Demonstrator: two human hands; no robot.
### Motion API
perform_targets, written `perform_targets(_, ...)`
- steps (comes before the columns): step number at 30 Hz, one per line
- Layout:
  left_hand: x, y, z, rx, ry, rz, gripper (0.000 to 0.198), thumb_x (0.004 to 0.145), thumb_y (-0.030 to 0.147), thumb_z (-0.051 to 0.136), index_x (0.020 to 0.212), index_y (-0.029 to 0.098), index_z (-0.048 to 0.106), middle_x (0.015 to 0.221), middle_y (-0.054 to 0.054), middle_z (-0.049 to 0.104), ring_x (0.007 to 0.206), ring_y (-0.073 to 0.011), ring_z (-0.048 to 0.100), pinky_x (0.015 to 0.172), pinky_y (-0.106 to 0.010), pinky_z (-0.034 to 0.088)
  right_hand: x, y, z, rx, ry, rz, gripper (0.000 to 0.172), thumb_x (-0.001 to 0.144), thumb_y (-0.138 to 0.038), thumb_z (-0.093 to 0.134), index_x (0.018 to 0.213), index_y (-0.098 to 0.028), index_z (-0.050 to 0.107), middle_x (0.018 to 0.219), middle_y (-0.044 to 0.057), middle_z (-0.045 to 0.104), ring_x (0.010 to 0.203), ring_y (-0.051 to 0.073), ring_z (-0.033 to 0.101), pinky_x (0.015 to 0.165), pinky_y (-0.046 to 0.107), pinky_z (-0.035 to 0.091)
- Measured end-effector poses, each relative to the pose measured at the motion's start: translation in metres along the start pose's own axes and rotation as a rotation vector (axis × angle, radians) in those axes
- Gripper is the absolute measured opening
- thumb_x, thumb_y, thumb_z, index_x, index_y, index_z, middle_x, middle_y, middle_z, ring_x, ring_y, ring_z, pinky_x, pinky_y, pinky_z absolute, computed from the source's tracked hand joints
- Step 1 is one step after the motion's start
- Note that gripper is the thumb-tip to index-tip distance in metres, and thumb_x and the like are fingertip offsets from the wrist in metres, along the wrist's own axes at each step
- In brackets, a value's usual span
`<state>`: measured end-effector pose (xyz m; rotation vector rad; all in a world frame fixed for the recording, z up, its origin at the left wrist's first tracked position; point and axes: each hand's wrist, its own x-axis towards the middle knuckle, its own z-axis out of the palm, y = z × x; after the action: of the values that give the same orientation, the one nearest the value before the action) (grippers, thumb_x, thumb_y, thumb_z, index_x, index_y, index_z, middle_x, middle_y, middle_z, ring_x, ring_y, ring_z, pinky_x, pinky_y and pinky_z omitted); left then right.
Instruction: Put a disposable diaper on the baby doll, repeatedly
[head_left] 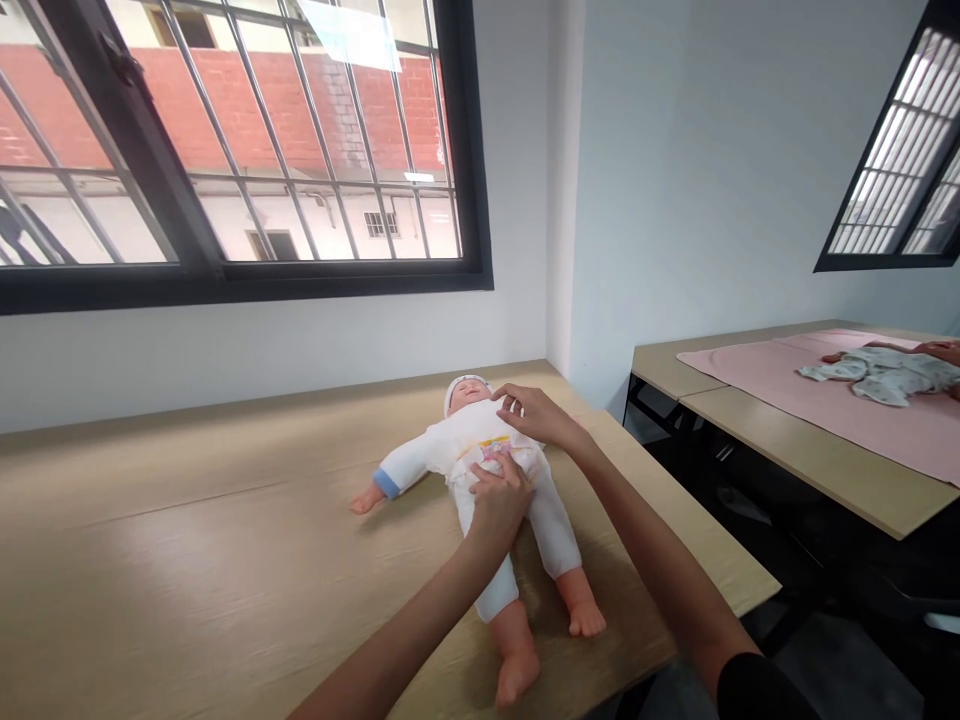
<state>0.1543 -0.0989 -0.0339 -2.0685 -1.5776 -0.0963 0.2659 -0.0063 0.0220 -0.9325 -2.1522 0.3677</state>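
A baby doll (442, 455) in a white top, white trousers and a white cap lies on its back on the wooden table (187, 560). A diaper (491, 447) with a coloured front band shows at its waist, over the trousers. My left hand (501, 492) rests on the front of the diaper, its fingers spread. Above the doll's chest and shoulder on the right is my right hand (534, 413), fingers loosely bent and apart; nothing shows in them. This hand hides the doll's arm on that side.
Behind the table are a wall and a barred window (315, 150). To the right stands another table (787, 440) with a pink cloth (757, 365), on which lie pale patterned baby clothes (881, 378). Part of another person's hand or arm (945, 350) may show there. A dark gap separates the tables.
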Motion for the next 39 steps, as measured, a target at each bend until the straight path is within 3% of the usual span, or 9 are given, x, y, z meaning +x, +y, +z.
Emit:
perform_targets(5, 0.0, -0.001, -0.003, -0.044, -0.006, -0.008, 0.054, 0.082, -0.008, 0.025, 0.12, 0.002, 0.062, 0.116, -0.029, 0.061, 0.09, -0.0378, 0.068, 0.051, -0.035, 0.057, -0.04, 0.055, 0.027, 0.026, 0.454, 0.215, 0.026, 0.092, -0.029, 0.035, 0.103, -0.018, 0.056, 0.088, 0.004, 0.064, 0.074, 0.016, 0.057, 0.072, 0.027, 0.043)
perform_targets(10, -0.003, 0.0, -0.007, 0.001, 0.03, -0.016, 0.049, 0.085, -0.005, 0.025, 0.117, -0.002, 0.062, 0.109, -0.027, 0.065, 0.087, -0.0361, 0.069, 0.051, -0.032, 0.054, -0.073, 0.114, 0.044, 0.042, 0.613, 0.451, 0.026, 0.089, -0.032, 0.034, 0.094, -0.019, 0.055, 0.09, 0.008, 0.065, 0.082, 0.021, 0.059, 0.076, 0.032, 0.043)
perform_targets(13, -0.004, -0.001, -0.005, 0.057, 0.092, -0.008, 0.046, 0.086, -0.004, 0.028, 0.115, -0.003, 0.063, 0.105, -0.026, 0.066, 0.089, -0.0339, 0.068, 0.065, -0.038, 0.055, -0.074, 0.13, 0.044, 0.095, 0.713, 0.532, 0.023, 0.086, -0.032, 0.036, 0.092, -0.019, 0.055, 0.086, 0.007, 0.065, 0.079, 0.021, 0.059, 0.075, 0.032, 0.044)
perform_targets(16, -0.005, -0.001, -0.003, 0.081, 0.148, 0.026, 0.043, 0.085, -0.004, 0.032, 0.112, -0.003, 0.065, 0.103, -0.025, 0.068, 0.09, -0.0324, 0.068, 0.078, -0.042, 0.053, -0.073, 0.14, 0.039, 0.041, 0.75, 0.549, 0.022, 0.084, -0.03, 0.038, 0.091, -0.019, 0.056, 0.092, 0.009, 0.066, 0.086, 0.022, 0.059, 0.079, 0.032, 0.044)
perform_targets(21, -0.003, -0.003, -0.001, 0.073, 0.189, 0.043, 0.041, 0.085, -0.005, 0.032, 0.107, -0.003, 0.067, 0.098, -0.024, 0.069, 0.088, -0.0319, 0.068, 0.08, -0.041, 0.049, -0.077, 0.154, 0.029, -0.019, 0.791, 0.647, 0.026, 0.079, -0.018, 0.036, 0.093, -0.014, 0.058, 0.101, 0.015, 0.064, 0.098, 0.024, 0.055, 0.091, 0.037, 0.039)
perform_targets(27, -0.003, -0.002, -0.003, 0.007, 0.141, 0.057, 0.043, 0.086, -0.005, 0.029, 0.102, -0.002, 0.069, 0.1, -0.024, 0.066, 0.085, -0.0275, 0.066, 0.087, -0.042, 0.043, -0.08, 0.158, 0.03, 0.002, 0.688, 0.69, 0.025, 0.08, -0.016, 0.042, 0.093, -0.016, 0.062, 0.103, 0.013, 0.065, 0.107, 0.024, 0.054, 0.098, 0.037, 0.036)
perform_targets(30, -0.002, -0.006, -0.008, -0.009, 0.111, 0.075, 0.043, 0.086, -0.003, 0.028, 0.102, 0.002, 0.067, 0.098, -0.022, 0.066, 0.083, -0.028, 0.065, 0.082, -0.041, 0.043, -0.08, 0.155, 0.03, 0.07, 0.668, 0.719, 0.019, 0.078, -0.018, 0.049, 0.091, -0.019, 0.063, 0.101, 0.011, 0.066, 0.107, 0.025, 0.054, 0.099, 0.038, 0.036)
perform_targets(35, 0.004, -0.035, -0.024, -0.12, 0.04, 0.089, 0.035, 0.089, 0.003, 0.03, 0.103, 0.011, 0.062, 0.094, -0.013, 0.065, 0.076, -0.0234, 0.064, 0.069, -0.034, 0.042, -0.077, 0.147, 0.025, 0.296, 0.707, 0.764, 0.017, 0.075, -0.022, 0.058, 0.092, -0.019, 0.061, 0.097, 0.009, 0.067, 0.1, 0.024, 0.059, 0.093, 0.038, 0.043)
perform_targets(39, 0.013, -0.064, -0.028, -0.391, -0.001, -0.037, 0.025, 0.092, 0.019, 0.033, 0.093, 0.017, 0.059, 0.096, -0.008, 0.066, 0.08, -0.0219, 0.064, 0.069, -0.031, 0.042, -0.071, 0.141, 0.021, 0.591, 0.725, 0.779, 0.015, 0.08, -0.029, 0.057, 0.091, -0.018, 0.059, 0.09, 0.008, 0.068, 0.084, 0.02, 0.065, 0.077, 0.032, 0.053)
